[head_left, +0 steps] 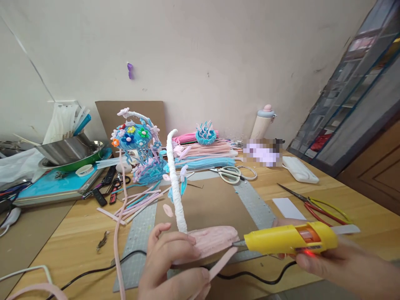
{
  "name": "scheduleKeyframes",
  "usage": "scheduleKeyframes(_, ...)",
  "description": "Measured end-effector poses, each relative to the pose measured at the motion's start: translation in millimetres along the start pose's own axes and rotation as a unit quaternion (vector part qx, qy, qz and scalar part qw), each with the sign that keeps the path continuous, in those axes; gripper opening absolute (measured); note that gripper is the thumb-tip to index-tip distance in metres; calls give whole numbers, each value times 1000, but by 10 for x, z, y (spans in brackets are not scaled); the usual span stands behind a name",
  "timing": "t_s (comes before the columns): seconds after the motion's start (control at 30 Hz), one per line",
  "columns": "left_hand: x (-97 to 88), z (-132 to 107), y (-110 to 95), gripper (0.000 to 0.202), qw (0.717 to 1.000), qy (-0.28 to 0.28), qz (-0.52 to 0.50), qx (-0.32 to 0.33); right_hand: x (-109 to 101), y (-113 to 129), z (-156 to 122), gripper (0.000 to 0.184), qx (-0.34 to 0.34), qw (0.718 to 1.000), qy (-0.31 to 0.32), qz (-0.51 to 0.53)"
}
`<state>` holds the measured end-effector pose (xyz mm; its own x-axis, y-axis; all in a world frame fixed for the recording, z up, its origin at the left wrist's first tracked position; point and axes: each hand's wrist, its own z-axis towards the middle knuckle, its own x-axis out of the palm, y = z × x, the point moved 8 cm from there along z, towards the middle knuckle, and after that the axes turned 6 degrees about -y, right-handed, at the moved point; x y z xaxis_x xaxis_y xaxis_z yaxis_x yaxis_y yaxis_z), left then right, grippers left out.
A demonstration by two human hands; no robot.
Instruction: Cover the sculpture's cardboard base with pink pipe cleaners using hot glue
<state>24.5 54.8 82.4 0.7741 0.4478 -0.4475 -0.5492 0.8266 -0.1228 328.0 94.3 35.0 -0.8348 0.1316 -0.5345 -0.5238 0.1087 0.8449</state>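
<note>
A pale pink chenille-covered base [215, 241] lies low in the middle of the view, above the near part of a brown board [215, 200], with a white wrapped stem [175, 179] rising at its left end to a hooked tip. The left hand [176, 260] lays its fingers over the base's near left side, while its thumb and fingers pinch a loose pink chenille strip [222, 263], which slants up toward the base's right end. There the nozzle of a yellow hot-glue gun [281, 238] meets or nearly meets the pink edge; actual contact is unclear. The right hand [321, 262] is wrapped around the gun, a red light glowing by its thumb. Small leaves and a lilac flower [184, 171] sit along the stem. Beyond the board lie white-handled scissors [230, 175] and blue pipe cleaners [206, 162]; a blue ornament dotted with colourful flowers [134, 137] stands farther left, near a metal bowl [67, 148].
</note>
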Motion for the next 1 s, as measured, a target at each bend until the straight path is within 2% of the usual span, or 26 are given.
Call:
scheduleKeyframes(0.1, 2, 23, -12, 18, 1000, -1, -1, -7, 42, -85, 24, 36, 26, 997, 65, -26)
scheduleKeyframes(0.17, 6, 47, -27, 20, 1000, -4, -1, -8, 65, -77, 29, 36, 21, 995, 91, -26)
scheduleKeyframes(0.33, 12, 121, -39, 21, 1000, -18, -6, -20, 22, 34, -33, 39, 44, 999, 3, 9)
scheduleKeyframes(0.47, 9, 189, -55, 19, 999, -29, -7, -19, 85, 59, -69, 37, 69, 997, 1, 39)
scheduleKeyframes(0.67, 0, 230, -83, 18, 999, -39, 3, -18, 91, 47, -68, 51, 79, 996, -3, 30)
scheduleKeyframes(0.9, 0, 227, -92, 18, 999, -44, -12, -16, 113, 141, -59, 55, 35, 999, 17, 11)
scheduleKeyframes(1.0, 28, 206, -102, 17, 999, -42, -23, -12, 164, 149, 2, 47, -35, 996, 85, -13)
